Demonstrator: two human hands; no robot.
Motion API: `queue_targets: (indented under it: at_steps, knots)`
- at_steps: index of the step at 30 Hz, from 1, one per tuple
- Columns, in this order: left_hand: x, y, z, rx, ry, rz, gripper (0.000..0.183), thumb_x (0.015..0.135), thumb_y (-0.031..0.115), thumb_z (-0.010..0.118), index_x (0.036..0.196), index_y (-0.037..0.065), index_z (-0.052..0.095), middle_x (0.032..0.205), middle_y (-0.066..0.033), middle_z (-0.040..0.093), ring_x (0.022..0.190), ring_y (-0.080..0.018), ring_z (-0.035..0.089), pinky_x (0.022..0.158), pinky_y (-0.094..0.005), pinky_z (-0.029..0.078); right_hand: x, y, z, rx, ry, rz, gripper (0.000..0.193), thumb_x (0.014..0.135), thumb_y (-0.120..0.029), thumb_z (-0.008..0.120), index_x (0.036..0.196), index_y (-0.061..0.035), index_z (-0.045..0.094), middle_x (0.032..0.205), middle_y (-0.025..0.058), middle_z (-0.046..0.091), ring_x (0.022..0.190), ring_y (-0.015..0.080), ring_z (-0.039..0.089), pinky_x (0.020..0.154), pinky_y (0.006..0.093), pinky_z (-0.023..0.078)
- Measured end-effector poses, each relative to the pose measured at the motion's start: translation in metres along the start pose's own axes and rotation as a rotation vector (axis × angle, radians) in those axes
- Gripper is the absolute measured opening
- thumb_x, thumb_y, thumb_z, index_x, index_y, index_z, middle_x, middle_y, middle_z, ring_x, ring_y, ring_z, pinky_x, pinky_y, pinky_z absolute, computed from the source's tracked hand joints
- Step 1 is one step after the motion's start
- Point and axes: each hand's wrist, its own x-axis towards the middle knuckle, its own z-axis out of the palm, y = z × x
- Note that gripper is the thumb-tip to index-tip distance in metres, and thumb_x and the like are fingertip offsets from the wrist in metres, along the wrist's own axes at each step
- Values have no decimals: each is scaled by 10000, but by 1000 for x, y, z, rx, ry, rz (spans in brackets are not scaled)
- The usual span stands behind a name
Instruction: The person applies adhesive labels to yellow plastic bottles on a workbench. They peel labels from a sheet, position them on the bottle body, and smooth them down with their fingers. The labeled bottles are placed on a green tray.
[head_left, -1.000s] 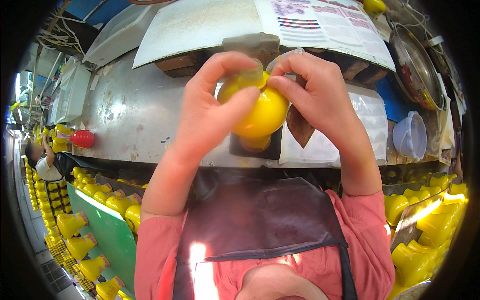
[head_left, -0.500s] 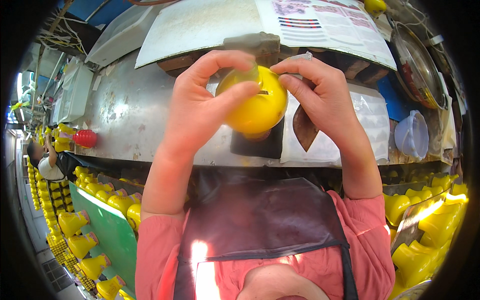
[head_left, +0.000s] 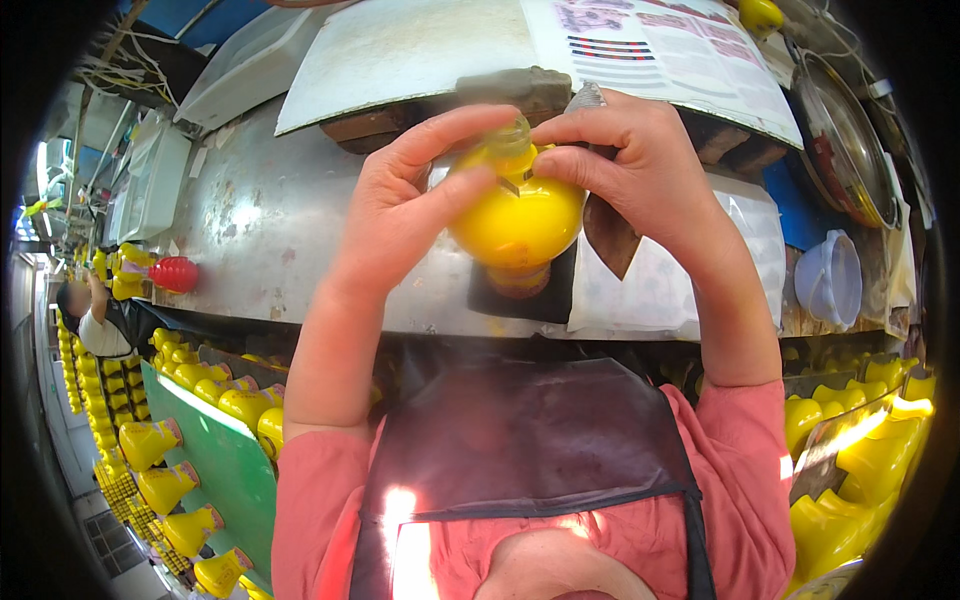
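A glossy yellow round-bellied bottle with a clear glassy neck stands on a black pad. A narrow dark strip lies on its shoulder below the neck. My left hand curls round the neck's left side, thumb on the shoulder; its fingertips are blurred. From the right, my right hand has thumb and index finger pinched together at the neck beside the strip. Tucked in that hand is a flat, brown, leaf-shaped blade pointing toward me; a silvery end shows above the fingers.
Behind stands a raised white board with a printed sheet. A thin white sheet and a pale blue bucket are to the right. Yellow vessels fill racks on both sides. Another person works at far left.
My left thumb has slid left along the bottle's shoulder. The dark strip sits turned and further left. My right fingers have closed in on the neck, and the blade has risen with them.
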Motion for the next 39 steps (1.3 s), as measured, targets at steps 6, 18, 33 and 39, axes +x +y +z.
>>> queue_targets:
  at_steps: [6,18,33,39]
  knots:
    - [4,1,-10,176,-45,27,471,861,-27,714,1324,3,638,1294,-92,673,1221,-199,620,1080,-353,478,3,-8,-1,37,-34,93,280,822,-288,766,971,-53,798,806,189,707,723,311,691,676,375,525]
    - [9,12,8,402,38,106,393,833,-16,747,1218,19,676,1190,-48,700,1134,-151,633,1035,-306,478,-9,3,2,155,2,130,246,908,-179,674,1077,-27,769,856,183,730,766,276,702,734,345,538]
    - [18,4,37,725,229,111,342,829,22,766,1134,18,609,1150,-58,685,1067,-155,631,977,-293,487,-11,10,7,99,51,114,214,951,-124,665,1106,-8,755,889,103,729,829,184,606,769,318,491]
    - [17,-4,22,451,93,148,385,934,40,637,1315,18,588,1226,-96,674,1137,-169,615,1017,-300,475,-9,13,5,90,48,155,218,963,-125,654,1119,-6,749,864,107,709,823,189,623,764,315,495]
